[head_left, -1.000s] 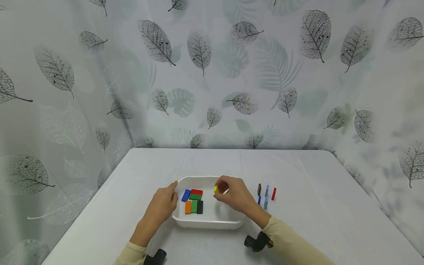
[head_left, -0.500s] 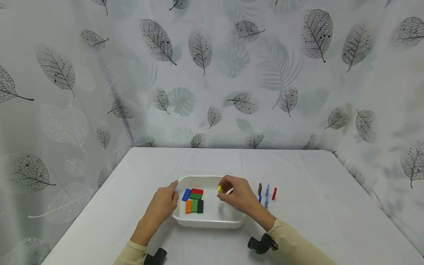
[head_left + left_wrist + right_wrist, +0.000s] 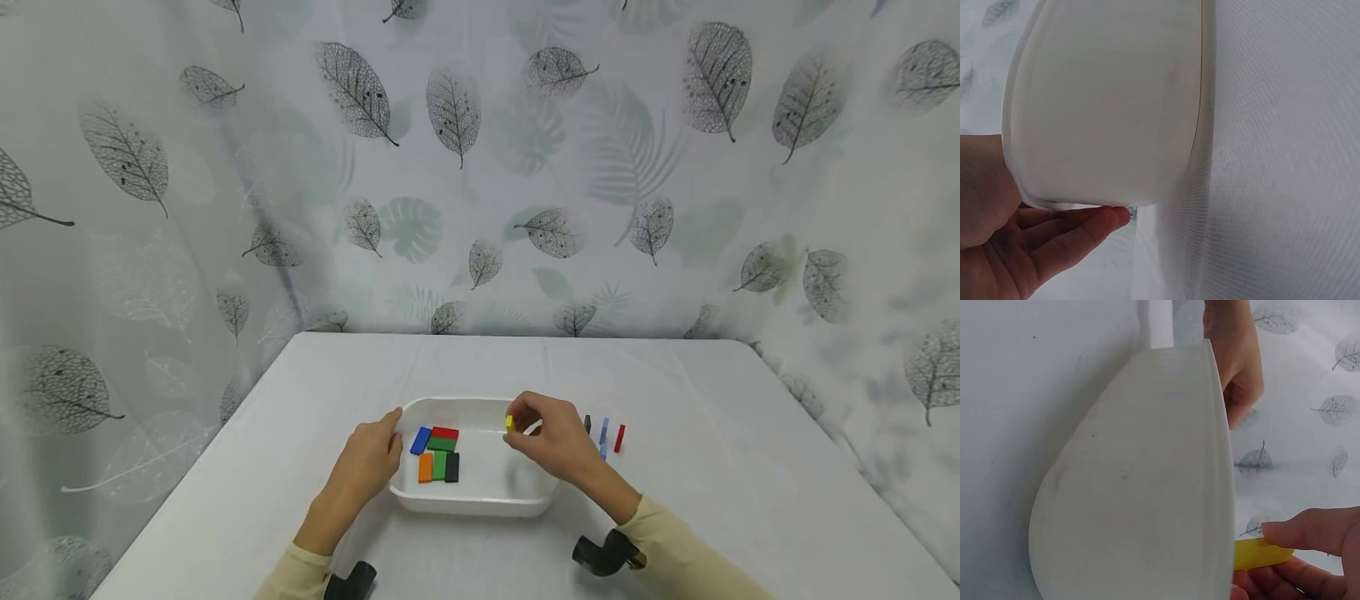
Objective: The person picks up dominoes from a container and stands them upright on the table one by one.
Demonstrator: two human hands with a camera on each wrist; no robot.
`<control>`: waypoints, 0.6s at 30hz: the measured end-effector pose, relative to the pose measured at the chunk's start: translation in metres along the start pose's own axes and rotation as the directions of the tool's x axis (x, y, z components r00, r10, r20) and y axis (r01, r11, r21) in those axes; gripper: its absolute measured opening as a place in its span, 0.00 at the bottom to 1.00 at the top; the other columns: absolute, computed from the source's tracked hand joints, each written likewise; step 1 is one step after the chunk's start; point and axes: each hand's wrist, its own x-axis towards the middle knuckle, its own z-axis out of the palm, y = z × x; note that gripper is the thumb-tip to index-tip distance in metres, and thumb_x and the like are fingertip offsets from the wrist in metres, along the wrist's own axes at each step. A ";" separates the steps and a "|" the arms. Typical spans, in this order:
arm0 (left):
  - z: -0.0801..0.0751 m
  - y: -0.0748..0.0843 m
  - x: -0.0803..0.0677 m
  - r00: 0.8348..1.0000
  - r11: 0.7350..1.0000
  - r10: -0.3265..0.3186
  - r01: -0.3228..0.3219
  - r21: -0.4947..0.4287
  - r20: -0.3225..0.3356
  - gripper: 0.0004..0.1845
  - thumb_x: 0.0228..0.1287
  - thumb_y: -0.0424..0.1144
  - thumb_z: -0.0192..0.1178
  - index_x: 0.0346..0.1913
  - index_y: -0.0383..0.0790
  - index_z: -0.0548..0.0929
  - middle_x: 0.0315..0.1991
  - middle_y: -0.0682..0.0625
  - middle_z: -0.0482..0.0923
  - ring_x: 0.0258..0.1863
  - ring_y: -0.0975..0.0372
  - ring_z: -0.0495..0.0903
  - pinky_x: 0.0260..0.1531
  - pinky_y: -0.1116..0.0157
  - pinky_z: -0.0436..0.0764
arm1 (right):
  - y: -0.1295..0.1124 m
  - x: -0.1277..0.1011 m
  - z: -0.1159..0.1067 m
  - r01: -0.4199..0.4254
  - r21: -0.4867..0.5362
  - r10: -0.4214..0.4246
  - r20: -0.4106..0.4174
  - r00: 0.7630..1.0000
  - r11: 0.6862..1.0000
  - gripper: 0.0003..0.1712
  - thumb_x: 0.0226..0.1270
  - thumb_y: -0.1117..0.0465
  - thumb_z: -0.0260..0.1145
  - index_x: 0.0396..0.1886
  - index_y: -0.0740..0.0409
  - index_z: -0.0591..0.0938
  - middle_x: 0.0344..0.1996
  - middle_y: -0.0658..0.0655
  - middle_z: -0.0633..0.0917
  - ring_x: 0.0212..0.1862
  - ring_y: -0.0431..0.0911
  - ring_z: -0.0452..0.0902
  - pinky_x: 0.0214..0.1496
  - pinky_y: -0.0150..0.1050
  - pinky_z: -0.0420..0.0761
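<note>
A white tray [image 3: 472,503] sits on the table and holds several flat coloured blocks [image 3: 437,452] in its left half. My right hand [image 3: 551,442] hovers over the tray's right end and pinches a small yellow block [image 3: 509,423] between thumb and fingers; the same yellow block [image 3: 1263,553] shows past the tray's wall [image 3: 1141,481] in the right wrist view. My left hand [image 3: 367,462] rests with straight fingers against the tray's left rim. In the left wrist view its fingers [image 3: 1069,234] lie along the tray's outer wall [image 3: 1110,106].
Just right of the tray, several small blocks [image 3: 604,435] stand on edge on the table: dark, blue and red. The table [image 3: 712,417] is covered in white cloth, with a leaf-print curtain [image 3: 480,167] close behind and at both sides.
My right hand has carried the yellow block a short way to the right and slightly up, toward the tray's right end. The left hand has stayed on the rim.
</note>
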 end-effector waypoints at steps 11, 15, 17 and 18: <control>0.000 0.000 0.000 0.999 1.000 -0.031 0.031 -0.001 0.017 0.22 0.71 0.26 0.63 0.65 0.21 0.77 0.52 0.30 0.84 0.31 0.56 0.80 0.38 0.57 0.88 | 0.006 -0.004 -0.016 -0.023 0.024 0.024 -0.038 0.999 0.999 0.11 0.59 0.70 0.77 0.41 0.59 0.85 0.32 0.46 0.85 0.38 0.42 0.83 0.39 0.36 0.85; 0.001 0.000 0.000 0.999 1.000 -0.032 0.032 -0.001 0.016 0.22 0.71 0.26 0.63 0.65 0.21 0.77 0.53 0.31 0.84 0.32 0.56 0.81 0.40 0.55 0.88 | 0.006 -0.007 -0.023 -0.016 0.044 0.018 -0.047 0.999 0.999 0.12 0.59 0.71 0.77 0.40 0.57 0.85 0.32 0.47 0.85 0.38 0.43 0.83 0.39 0.36 0.86; 0.001 0.000 0.000 0.999 1.000 -0.031 0.031 -0.003 0.016 0.22 0.71 0.26 0.63 0.65 0.21 0.77 0.52 0.31 0.84 0.32 0.56 0.81 0.39 0.55 0.88 | 0.005 -0.008 -0.027 -0.018 0.047 0.020 -0.054 0.998 0.999 0.12 0.58 0.71 0.77 0.40 0.57 0.85 0.32 0.46 0.85 0.38 0.43 0.84 0.39 0.36 0.86; 0.001 0.000 0.000 0.999 1.000 -0.031 0.031 -0.005 0.016 0.22 0.71 0.26 0.63 0.65 0.21 0.77 0.52 0.31 0.84 0.31 0.56 0.80 0.39 0.56 0.88 | 0.005 -0.009 -0.029 -0.017 0.046 0.020 -0.059 0.998 0.999 0.12 0.58 0.71 0.77 0.40 0.57 0.85 0.31 0.46 0.85 0.38 0.43 0.83 0.39 0.36 0.86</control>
